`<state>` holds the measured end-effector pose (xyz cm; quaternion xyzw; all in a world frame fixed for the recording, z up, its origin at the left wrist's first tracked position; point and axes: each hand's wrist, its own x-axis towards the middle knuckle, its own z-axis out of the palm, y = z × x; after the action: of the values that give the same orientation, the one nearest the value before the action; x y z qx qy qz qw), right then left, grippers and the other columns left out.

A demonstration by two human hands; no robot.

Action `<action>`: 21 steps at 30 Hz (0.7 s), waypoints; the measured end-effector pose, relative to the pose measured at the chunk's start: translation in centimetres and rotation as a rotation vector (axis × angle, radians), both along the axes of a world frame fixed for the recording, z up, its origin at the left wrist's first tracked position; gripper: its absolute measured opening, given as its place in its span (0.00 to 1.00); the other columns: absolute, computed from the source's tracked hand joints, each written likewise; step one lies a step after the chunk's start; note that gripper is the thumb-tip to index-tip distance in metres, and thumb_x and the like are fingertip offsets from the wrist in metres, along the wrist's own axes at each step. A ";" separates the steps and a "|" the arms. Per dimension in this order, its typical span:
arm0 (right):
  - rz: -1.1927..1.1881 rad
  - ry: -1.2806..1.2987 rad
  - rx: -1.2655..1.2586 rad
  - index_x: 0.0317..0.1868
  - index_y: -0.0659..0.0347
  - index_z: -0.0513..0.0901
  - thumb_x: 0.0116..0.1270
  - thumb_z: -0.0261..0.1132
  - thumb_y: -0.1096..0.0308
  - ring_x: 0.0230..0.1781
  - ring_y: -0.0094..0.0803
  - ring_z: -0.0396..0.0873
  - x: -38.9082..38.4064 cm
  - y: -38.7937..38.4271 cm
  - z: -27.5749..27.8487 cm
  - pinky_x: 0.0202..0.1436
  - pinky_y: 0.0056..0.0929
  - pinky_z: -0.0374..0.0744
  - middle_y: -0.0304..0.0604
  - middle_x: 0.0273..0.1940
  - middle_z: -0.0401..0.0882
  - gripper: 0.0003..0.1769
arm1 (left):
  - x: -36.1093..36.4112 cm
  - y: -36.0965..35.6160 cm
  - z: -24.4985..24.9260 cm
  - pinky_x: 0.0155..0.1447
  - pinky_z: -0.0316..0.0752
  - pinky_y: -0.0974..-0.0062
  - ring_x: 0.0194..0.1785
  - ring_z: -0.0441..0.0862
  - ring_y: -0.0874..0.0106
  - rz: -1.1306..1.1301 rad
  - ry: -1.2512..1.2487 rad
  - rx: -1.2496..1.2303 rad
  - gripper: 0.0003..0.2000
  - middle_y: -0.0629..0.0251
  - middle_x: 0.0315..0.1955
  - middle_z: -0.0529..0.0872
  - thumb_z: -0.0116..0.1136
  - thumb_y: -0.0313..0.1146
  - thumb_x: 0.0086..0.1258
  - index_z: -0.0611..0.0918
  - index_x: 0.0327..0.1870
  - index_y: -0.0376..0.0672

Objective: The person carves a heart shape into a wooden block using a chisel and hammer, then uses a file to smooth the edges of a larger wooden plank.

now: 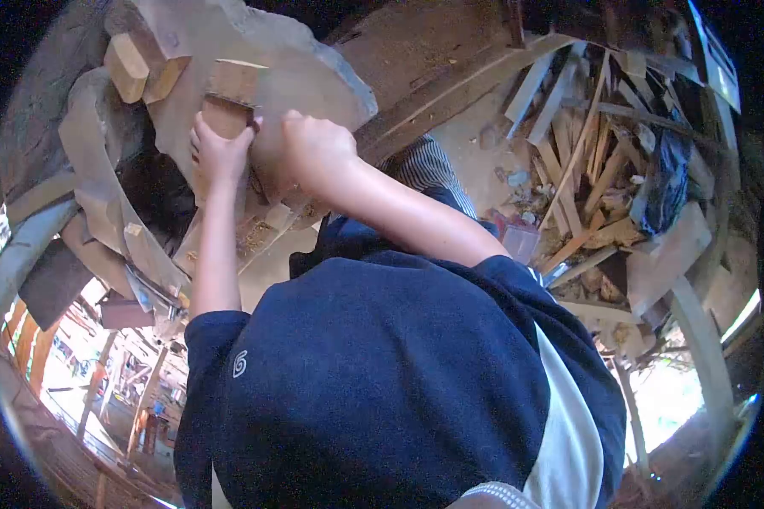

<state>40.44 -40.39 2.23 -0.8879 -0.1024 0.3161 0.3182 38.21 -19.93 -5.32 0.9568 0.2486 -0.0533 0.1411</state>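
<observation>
My left hand point(219, 151) grips the near end of a small wooden block point(227, 117), fingers on its left side and thumb on its right. A dark line runs across the block, and a lighter section lies beyond it. The block rests on a broad, rough-edged slab point(314, 72). To the right, my right hand point(318, 146) is closed in a fist over the slab, apart from the left hand. I cannot tell what sits inside that fist.
Two angular wood blocks point(127, 69) sit at the slab's far left. Curved boards point(102, 161) stand left of it, and wood shavings point(255, 237) lie near its front. On the right is a heap of wood offcuts point(603, 161) with dark blue plastic sheeting point(669, 178).
</observation>
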 end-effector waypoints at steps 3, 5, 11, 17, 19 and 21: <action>0.013 -0.017 0.004 0.39 0.63 0.77 0.61 0.62 0.71 0.34 0.46 0.87 -0.4 -0.4 -0.4 0.34 0.40 0.85 0.54 0.32 0.86 0.07 | 0.1 -0.2 -0.2 0.72 0.55 0.52 0.70 0.61 0.48 0.001 0.034 0.013 0.55 0.45 0.66 0.65 0.74 0.59 0.44 0.60 0.71 0.38; 0.021 -0.042 0.010 0.39 0.63 0.78 0.61 0.62 0.70 0.34 0.46 0.87 -0.9 -0.7 -0.8 0.34 0.40 0.85 0.54 0.32 0.86 0.08 | 0.2 -0.2 -0.1 0.72 0.55 0.52 0.70 0.61 0.47 -0.001 0.008 -0.001 0.55 0.44 0.65 0.66 0.75 0.58 0.43 0.60 0.70 0.37; 0.004 -0.006 0.001 0.40 0.63 0.78 0.62 0.62 0.69 0.32 0.42 0.88 -0.1 0.2 -0.5 0.32 0.36 0.85 0.50 0.32 0.86 0.08 | -0.1 0.9 -1.4 0.71 0.56 0.51 0.69 0.61 0.47 -0.044 -0.063 -0.001 0.54 0.43 0.63 0.67 0.75 0.57 0.44 0.61 0.69 0.36; -0.034 -0.035 0.034 0.42 0.62 0.80 0.58 0.68 0.68 0.39 0.38 0.88 1.2 4.2 -3.6 0.37 0.32 0.85 0.47 0.38 0.87 0.13 | -0.1 1.7 -2.1 0.70 0.59 0.53 0.69 0.62 0.48 -0.024 -0.008 0.031 0.54 0.46 0.64 0.67 0.75 0.58 0.43 0.61 0.70 0.38; -0.001 -0.038 0.058 0.42 0.62 0.80 0.58 0.67 0.68 0.38 0.38 0.88 0.7 2.5 -2.9 0.36 0.32 0.85 0.47 0.37 0.87 0.12 | -0.5 1.3 -1.7 0.70 0.59 0.54 0.69 0.62 0.48 -0.012 -0.018 0.038 0.54 0.46 0.64 0.67 0.76 0.57 0.42 0.61 0.70 0.39; 0.029 -0.052 0.082 0.41 0.62 0.80 0.58 0.67 0.68 0.37 0.37 0.88 0.5 1.2 -1.7 0.35 0.32 0.85 0.46 0.37 0.87 0.11 | -0.1 0.5 -1.1 0.70 0.59 0.54 0.69 0.63 0.49 -0.007 -0.028 0.038 0.54 0.47 0.64 0.67 0.76 0.56 0.42 0.61 0.70 0.39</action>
<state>40.96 -39.20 0.57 -0.8804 -0.1362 0.2931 0.3471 38.10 -19.40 -6.40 0.9608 0.2443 -0.0356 0.1260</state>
